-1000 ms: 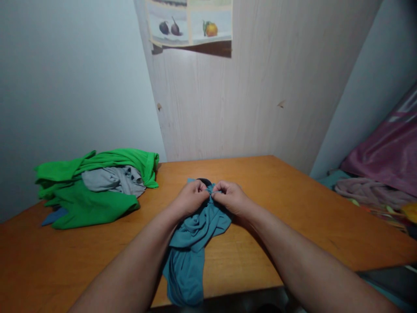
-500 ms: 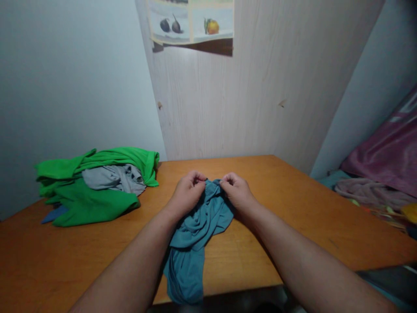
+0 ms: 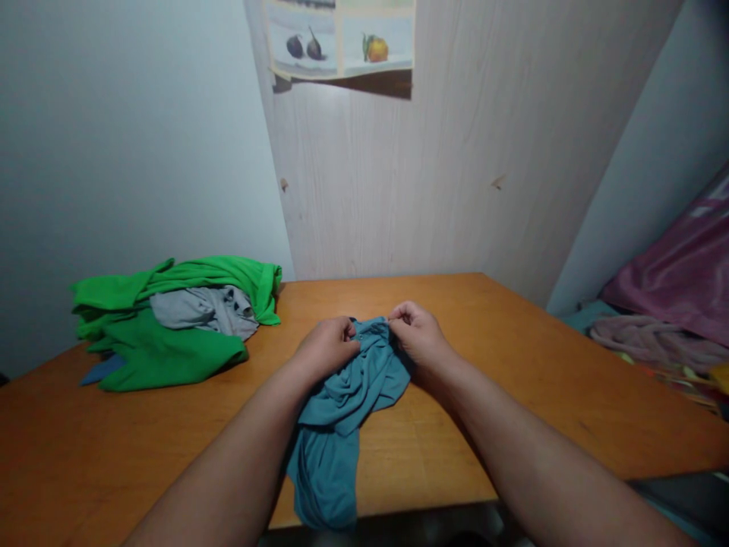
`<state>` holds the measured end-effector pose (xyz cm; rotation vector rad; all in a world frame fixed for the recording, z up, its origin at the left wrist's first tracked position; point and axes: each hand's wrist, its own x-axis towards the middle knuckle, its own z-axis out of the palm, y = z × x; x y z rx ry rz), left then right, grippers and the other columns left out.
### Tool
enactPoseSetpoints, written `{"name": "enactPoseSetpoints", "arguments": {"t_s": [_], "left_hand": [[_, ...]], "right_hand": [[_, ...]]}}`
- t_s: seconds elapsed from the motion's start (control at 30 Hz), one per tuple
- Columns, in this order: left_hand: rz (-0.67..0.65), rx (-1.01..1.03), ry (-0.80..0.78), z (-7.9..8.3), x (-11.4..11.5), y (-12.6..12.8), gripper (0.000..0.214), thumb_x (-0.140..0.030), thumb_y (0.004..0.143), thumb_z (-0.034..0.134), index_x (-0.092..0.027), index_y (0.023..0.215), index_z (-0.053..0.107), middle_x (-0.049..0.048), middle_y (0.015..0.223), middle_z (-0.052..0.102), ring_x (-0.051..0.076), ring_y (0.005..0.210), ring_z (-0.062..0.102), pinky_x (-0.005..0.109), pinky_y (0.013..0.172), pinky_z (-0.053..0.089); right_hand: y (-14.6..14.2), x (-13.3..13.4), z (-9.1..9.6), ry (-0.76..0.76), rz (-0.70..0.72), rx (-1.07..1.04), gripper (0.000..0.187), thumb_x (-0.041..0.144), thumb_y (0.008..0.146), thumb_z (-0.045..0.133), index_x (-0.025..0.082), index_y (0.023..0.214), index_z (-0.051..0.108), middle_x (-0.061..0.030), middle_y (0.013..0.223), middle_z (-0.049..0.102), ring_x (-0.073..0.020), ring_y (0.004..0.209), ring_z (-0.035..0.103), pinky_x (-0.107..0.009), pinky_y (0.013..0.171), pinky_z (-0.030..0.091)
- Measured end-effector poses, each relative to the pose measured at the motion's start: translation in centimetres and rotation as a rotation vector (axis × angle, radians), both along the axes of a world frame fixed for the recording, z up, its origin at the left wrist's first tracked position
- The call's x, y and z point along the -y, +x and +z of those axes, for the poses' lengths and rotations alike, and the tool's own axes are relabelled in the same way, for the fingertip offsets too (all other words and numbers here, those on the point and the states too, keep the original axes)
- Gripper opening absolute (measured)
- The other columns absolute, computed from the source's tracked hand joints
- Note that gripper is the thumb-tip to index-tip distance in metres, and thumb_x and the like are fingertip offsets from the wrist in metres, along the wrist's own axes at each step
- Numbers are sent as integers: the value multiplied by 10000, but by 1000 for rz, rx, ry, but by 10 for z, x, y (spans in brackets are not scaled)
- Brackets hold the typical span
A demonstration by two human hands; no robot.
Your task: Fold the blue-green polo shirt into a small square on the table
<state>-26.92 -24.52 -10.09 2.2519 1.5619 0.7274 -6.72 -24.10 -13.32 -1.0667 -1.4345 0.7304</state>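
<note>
A crumpled teal garment (image 3: 361, 384) lies on the wooden table (image 3: 512, 380), its lower end reaching the table's front edge. At its far left corner, my left hand (image 3: 329, 346) is closed with thumb and fingers pinching the cloth. My right hand (image 3: 418, 334) pinches the far right corner of the same garment between thumb and forefinger. A short stretch of upper edge runs between the two hands. Folds hide what kind of garment it is.
On the left of the table lies a heap of clothes: a bright green garment (image 3: 228, 270), a darker green one (image 3: 171, 361) and a grey one (image 3: 199, 305). Past the table's right edge are a pink cloth (image 3: 666, 281) and a bunched mauve cloth (image 3: 649, 339).
My left hand has shifted slightly down and toward me along the garment's edge. The right hand keeps its pinch in nearly the same place. The view has moved a little.
</note>
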Motion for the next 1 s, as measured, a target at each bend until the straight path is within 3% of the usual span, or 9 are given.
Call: {"name": "enactPoseSetpoints", "arguments": {"t_s": [0.1, 0.17, 0.27, 0.37, 0.47, 0.53, 0.7, 1.0], "left_hand": [[19, -7, 4, -3, 0, 1, 65, -185, 683, 648, -217, 715, 601, -2, 661, 611, 162, 613, 527, 254, 551, 286], [28, -2, 10, -3, 1, 3, 80, -170, 679, 642, -223, 688, 583, 2, 659, 608, 169, 616, 525, 256, 558, 283], [30, 3, 24, -2, 5, 6, 102, -160, 706, 628, -225, 659, 565, 3, 647, 599, 172, 621, 528, 256, 570, 280], [4, -5, 47, 1, 8, 7, 99, -139, 721, 613, -224, 681, 584, 5, 663, 611, 175, 638, 545, 256, 585, 291], [-29, -31, 63, 5, 13, 8, 106, -124, 734, 589, -225, 703, 592, 11, 691, 630, 181, 655, 558, 260, 591, 297], [-42, -42, 63, 8, 15, 9, 107, -123, 739, 581, -227, 717, 595, 10, 699, 633, 181, 653, 555, 263, 588, 293], [-73, 33, 66, 8, 16, 11, 97, -123, 736, 580, -220, 737, 569, -4, 683, 609, 164, 649, 538, 251, 576, 284], [-97, 201, -16, 2, 11, 10, 109, -93, 676, 580, -194, 714, 599, -20, 636, 568, 128, 597, 501, 227, 533, 296]], "right_hand": [[-2, 4, 0, 25, 31, 133, 288, 220, 750, 588, 209, 1026, 671, -50, 967, 702, -170, 788, 617, -267, 652, 470], [-5, 10, 1, 60, 64, 215, 465, 184, 749, 587, 228, 1207, 653, -84, 1163, 699, -188, 867, 644, -297, 711, 503], [-12, 21, 5, 72, 132, 251, 617, 173, 778, 571, 251, 1390, 565, -118, 1349, 632, -170, 781, 660, -321, 717, 531], [-16, 26, 7, 68, 178, 285, 663, 165, 801, 543, 248, 1458, 506, -138, 1401, 598, -144, 685, 651, -330, 709, 541], [-16, 22, 6, 168, 120, 431, 579, 123, 775, 560, 195, 1348, 602, -143, 1315, 651, -224, 950, 666, -379, 887, 508], [-14, 18, 4, 217, 60, 519, 426, 112, 775, 568, 173, 1181, 680, -132, 1169, 702, -246, 1036, 633, -382, 931, 470], [-8, 11, 2, 209, 10, 554, 92, 174, 808, 598, 206, 821, 683, -40, 825, 682, -200, 816, 610, -308, 749, 436], [-8, 12, 4, 5, 91, 212, 128, 320, 778, 607, 213, 776, 677, 10, 696, 622, -154, 653, 540, -252, 596, 401]]}}
